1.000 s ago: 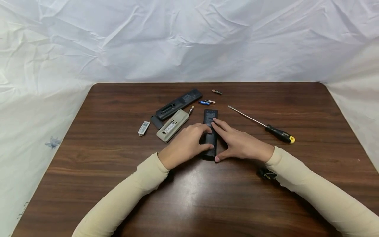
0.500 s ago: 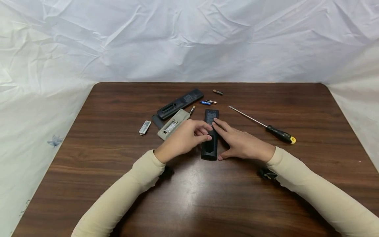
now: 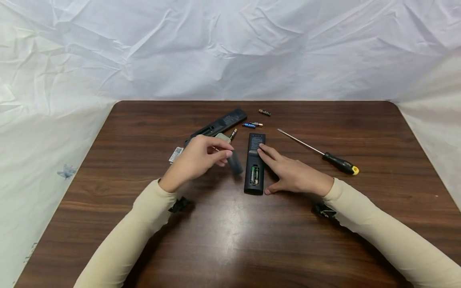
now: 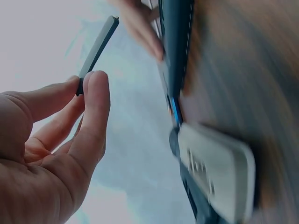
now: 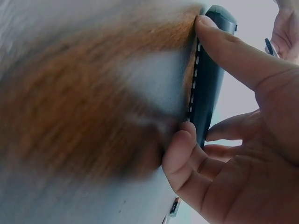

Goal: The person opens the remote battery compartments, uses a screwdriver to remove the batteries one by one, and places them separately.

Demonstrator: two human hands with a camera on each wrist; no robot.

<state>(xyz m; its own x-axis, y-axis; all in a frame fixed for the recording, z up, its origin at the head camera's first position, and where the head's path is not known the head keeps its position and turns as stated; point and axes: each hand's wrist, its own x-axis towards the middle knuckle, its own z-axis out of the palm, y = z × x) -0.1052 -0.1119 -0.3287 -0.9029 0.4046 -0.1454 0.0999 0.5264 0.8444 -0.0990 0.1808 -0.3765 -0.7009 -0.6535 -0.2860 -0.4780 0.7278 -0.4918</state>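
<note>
Between thumb and fingers my left hand (image 3: 199, 158) pinches a dark battery cover (image 3: 235, 163), blurred, in the air left of a black remote control (image 3: 256, 140). The cover (image 4: 99, 46) stands out edge-on from the fingertips in the left wrist view. The remote lies back side up, its battery compartment uncovered, with two green batteries (image 3: 254, 175) inside. My right hand (image 3: 291, 173) rests fingertips on the remote's right side, thumb by its lower right edge. In the right wrist view, thumb and fingers touch along the remote's side (image 5: 210, 88).
A beige remote (image 3: 223, 138), partly hidden by my left hand, lies by another black remote (image 3: 230, 118). A small white labelled block (image 3: 175, 154) is at left. Loose batteries lie behind: a blue one (image 3: 249, 125) and a dark one (image 3: 264, 112). A screwdriver (image 3: 338, 161) lies at right.
The left hand has lifted the battery cover off the remote and carried it left, so the batteries inside now show. The right hand has stayed nearly still at the remote's side.
</note>
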